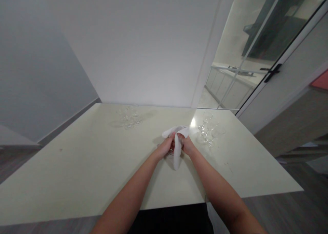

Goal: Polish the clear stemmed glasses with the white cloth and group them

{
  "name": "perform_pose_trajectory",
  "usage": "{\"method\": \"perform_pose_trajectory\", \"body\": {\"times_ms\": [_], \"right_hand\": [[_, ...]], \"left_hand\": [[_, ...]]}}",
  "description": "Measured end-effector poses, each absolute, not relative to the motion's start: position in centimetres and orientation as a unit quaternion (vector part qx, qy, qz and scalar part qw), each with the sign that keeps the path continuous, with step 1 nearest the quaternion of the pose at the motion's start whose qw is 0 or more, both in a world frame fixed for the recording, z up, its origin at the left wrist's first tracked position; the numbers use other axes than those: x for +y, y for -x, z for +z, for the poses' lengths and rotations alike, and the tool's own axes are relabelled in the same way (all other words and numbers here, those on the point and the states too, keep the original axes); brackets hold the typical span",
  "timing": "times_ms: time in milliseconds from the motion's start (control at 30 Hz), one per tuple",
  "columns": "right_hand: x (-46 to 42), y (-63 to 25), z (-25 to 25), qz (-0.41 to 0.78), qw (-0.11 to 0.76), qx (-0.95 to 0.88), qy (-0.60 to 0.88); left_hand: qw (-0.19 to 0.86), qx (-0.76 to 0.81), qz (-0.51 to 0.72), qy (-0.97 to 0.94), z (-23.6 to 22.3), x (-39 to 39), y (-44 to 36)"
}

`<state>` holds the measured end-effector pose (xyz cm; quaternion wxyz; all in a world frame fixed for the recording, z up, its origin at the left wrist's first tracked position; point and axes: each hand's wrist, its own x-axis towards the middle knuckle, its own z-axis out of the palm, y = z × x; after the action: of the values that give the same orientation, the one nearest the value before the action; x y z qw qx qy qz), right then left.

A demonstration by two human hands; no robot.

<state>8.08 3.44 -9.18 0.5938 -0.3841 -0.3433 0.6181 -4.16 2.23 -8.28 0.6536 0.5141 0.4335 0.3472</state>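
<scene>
In the head view, my left hand (166,146) is closed around a clear drinking glass (171,153), which is mostly hidden by my fingers and the cloth. My right hand (187,145) grips a white cloth (176,160) gathered against the glass. One end of the cloth hangs down between my hands, and another part spreads out behind them. Both hands are close together above the middle of the table. How far the cloth reaches into the glass I cannot make out.
The pale table (84,165) meets a white wall at its far edge. Clear stemmed glasses (133,111) stand at the back left. More clear glasses (208,117) are grouped close to the right of my hands. A glass-paned door (246,63) is at the right.
</scene>
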Motion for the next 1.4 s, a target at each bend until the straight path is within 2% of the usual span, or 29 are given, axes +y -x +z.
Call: {"method": "perform_pose_trajectory", "body": {"times_ms": [100, 200, 533, 1067, 1400], "right_hand": [[3.6, -7.5, -9.4, 0.584, 0.608, -0.349, 0.409], [4.0, -7.3, -9.8, 0.574, 0.609, -0.348, 0.422], [4.7, -7.9, -10.7, 0.571, 0.617, -0.351, 0.412], [4.5, -7.9, -10.4, 0.557, 0.625, -0.347, 0.423], [4.3, -7.8, -9.9, 0.572, 0.628, -0.312, 0.426]], "left_hand": [[0.530, 0.472, 0.393, -0.585, -8.4, 2.4, 4.1], [0.466, 0.483, 0.413, -0.615, -8.2, 2.4, 4.2], [0.563, 0.502, 0.387, -0.531, -8.5, 2.6, 4.2], [0.538, 0.500, 0.357, -0.577, -9.4, 3.1, 4.5], [0.578, 0.482, 0.368, -0.546, -9.1, 2.9, 4.4]]}}
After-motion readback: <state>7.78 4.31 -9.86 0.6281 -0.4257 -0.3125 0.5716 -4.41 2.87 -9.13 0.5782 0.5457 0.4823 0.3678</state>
